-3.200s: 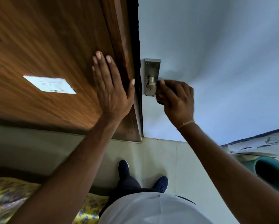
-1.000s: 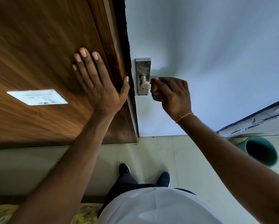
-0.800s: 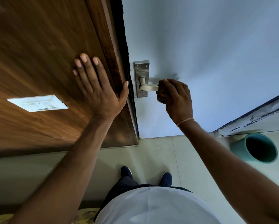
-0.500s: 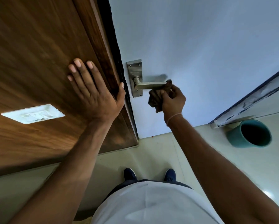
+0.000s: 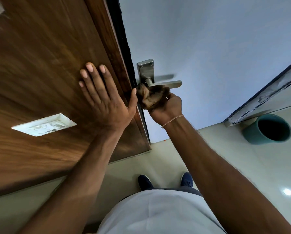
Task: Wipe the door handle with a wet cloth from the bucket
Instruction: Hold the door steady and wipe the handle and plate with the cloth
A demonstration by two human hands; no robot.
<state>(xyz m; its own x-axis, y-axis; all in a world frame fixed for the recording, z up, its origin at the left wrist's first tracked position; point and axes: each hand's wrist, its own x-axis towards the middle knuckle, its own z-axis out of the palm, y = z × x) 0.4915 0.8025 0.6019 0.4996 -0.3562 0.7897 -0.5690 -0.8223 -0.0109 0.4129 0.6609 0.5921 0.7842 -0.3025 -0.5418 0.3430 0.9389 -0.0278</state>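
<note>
A steel lever door handle (image 5: 166, 84) on a steel backplate (image 5: 146, 69) sits on the pale blue door (image 5: 200, 48). My right hand (image 5: 166, 107) is shut on a bunched brown cloth (image 5: 152, 96), pressed up against the underside of the lever near its pivot. The lever's free end sticks out to the right, uncovered. My left hand (image 5: 104, 97) lies flat and open on the wooden panel (image 5: 40, 65), thumb at the door's edge. A teal bucket (image 5: 267, 129) stands on the floor at the right; its inside is dark.
A white switch plate (image 5: 43, 124) is set in the wooden panel left of my left hand. A worn door frame strip (image 5: 262, 92) runs behind the bucket. My two blue shoes (image 5: 144, 183) stand on the pale tiled floor (image 5: 242, 166) below the door.
My right hand slid the cloth outward along the lever to its end, then came back under the lever to the pivot. The view shifted; my left hand stayed flat on the wood.
</note>
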